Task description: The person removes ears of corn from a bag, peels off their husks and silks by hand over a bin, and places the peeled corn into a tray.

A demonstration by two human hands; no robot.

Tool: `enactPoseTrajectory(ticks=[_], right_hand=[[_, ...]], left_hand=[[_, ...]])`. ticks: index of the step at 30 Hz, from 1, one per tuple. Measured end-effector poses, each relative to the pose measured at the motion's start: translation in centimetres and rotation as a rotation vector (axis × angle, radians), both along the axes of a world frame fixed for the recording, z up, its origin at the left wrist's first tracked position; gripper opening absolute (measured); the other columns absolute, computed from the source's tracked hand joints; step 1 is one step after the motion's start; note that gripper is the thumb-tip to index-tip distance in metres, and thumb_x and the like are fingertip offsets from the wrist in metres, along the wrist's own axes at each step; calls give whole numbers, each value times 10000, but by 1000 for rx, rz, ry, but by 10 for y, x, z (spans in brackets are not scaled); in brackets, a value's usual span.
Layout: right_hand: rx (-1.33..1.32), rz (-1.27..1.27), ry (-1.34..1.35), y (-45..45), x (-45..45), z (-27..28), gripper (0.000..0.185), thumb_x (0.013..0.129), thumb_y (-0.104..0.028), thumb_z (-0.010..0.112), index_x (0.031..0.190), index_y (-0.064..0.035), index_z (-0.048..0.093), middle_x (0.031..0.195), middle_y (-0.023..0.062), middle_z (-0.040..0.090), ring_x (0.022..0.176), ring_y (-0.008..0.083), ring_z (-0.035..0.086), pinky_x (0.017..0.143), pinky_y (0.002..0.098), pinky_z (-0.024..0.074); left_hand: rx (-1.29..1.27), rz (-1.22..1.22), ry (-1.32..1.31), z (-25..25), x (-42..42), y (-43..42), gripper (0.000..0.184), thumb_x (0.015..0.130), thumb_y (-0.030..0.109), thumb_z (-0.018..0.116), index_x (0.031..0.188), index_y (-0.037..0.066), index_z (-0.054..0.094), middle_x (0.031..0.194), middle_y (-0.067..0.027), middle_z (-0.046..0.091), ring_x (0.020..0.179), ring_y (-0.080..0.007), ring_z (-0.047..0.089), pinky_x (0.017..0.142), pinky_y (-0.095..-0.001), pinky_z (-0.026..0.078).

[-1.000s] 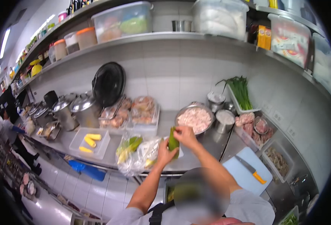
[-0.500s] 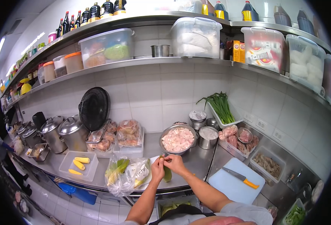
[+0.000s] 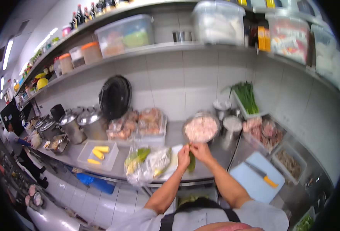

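Note:
My left hand and my right hand meet at the counter's front edge, fingers closed on the top of an ear of corn in green husk. The husk hangs between my wrists; the fingers hide much of the ear. Just left of my left hand lies a clear plastic bag with husk-covered corn inside. Farther left, a clear plastic tub holds bare yellow corn ears. Below the counter edge, a bin contains green husks.
Behind my hands stands a metal bowl of cut pale meat. On the right, a knife lies on a blue cutting board. Bagged meat, lidded pots and a black fan line the back. A person stands far left.
The camera view has tilted and turned left, so everything sits farther right. Both hands stay together on the ear of corn, with only a small shift of the fingers.

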State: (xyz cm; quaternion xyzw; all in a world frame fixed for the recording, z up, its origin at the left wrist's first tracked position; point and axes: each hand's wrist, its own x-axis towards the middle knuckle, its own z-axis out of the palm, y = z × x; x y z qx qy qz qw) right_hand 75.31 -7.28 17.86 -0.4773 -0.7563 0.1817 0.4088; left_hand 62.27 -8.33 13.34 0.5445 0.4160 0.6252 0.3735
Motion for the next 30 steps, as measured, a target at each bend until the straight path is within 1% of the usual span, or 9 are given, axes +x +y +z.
enactPoseTrajectory(ticks=[4, 6, 9, 11, 14, 17, 22, 25, 30], right_hand=[[96, -40, -28, 5, 1, -7, 300, 923, -288, 559, 992, -34, 703, 840, 254, 664, 775, 430, 662, 675, 504, 514], [88, -88, -43, 1, 1, -8, 270, 892, -276, 612, 905, -20, 698, 819, 234, 665, 739, 421, 650, 660, 479, 514], [169, -123, 51, -3, -4, -10, 224, 821, -196, 652, 869, 18, 697, 857, 213, 682, 771, 397, 661, 694, 458, 522], [206, -145, 118, -3, -8, -15, 210, 808, -190, 650, 842, 10, 704, 876, 221, 684, 785, 390, 666, 705, 452, 525], [281, -225, 105, 4, -14, -21, 209, 781, -199, 668, 798, 5, 707, 810, 216, 683, 737, 375, 673, 682, 433, 530], [73, -241, 239, 14, -16, -26, 216, 749, -208, 691, 771, 7, 703, 734, 200, 678, 664, 356, 666, 641, 399, 529], [-212, -106, 387, 43, -6, -46, 251, 785, -245, 731, 874, -12, 753, 710, 119, 702, 630, 127, 644, 620, 310, 512], [-223, 48, 268, 34, -5, -29, 245, 813, -238, 716, 873, -2, 744, 755, 162, 704, 675, 210, 681, 654, 337, 523], [140, -156, 111, 26, -24, -34, 260, 841, -225, 678, 821, 32, 708, 778, 237, 672, 743, 389, 669, 675, 421, 519]], left_hand=[[-1, 41, 80, 0, 6, 7, 458, 1062, 362, 453, 1171, -27, 668, 1085, -152, 721, 1016, -203, 647, 933, -347, 484], [19, -17, -21, -6, 9, 7, 451, 1066, 334, 463, 1209, -42, 666, 1132, -125, 715, 1047, -177, 640, 960, -316, 479], [2, -30, -156, -7, 15, 6, 412, 1068, 311, 473, 1136, -37, 682, 981, -73, 698, 921, -139, 611, 871, -295, 488], [-32, -104, -293, -17, 15, 12, 417, 1080, 325, 436, 1129, -22, 662, 993, -53, 681, 907, -112, 590, 842, -270, 475], [-3, -68, -239, -24, 13, 16, 405, 1083, 333, 431, 1080, -6, 653, 961, -32, 659, 879, -90, 568, 799, -248, 467], [13, -46, -279, -30, 12, 19, 407, 1085, 338, 424, 1055, 0, 650, 959, -22, 654, 866, -87, 564, 783, -243, 465], [6, -35, -293, -35, 6, 28, 420, 1084, 346, 425, 1085, -9, 648, 966, -26, 660, 860, -84, 561, 782, -237, 461], [71, -9, -239, -16, 3, 19, 439, 1082, 357, 428, 1092, -23, 647, 950, -32, 667, 857, -96, 573, 787, -249, 469], [37, 47, -56, -25, 0, 26, 445, 1082, 338, 413, 1056, -42, 643, 946, -66, 689, 848, -136, 613, 803, -284, 497]])
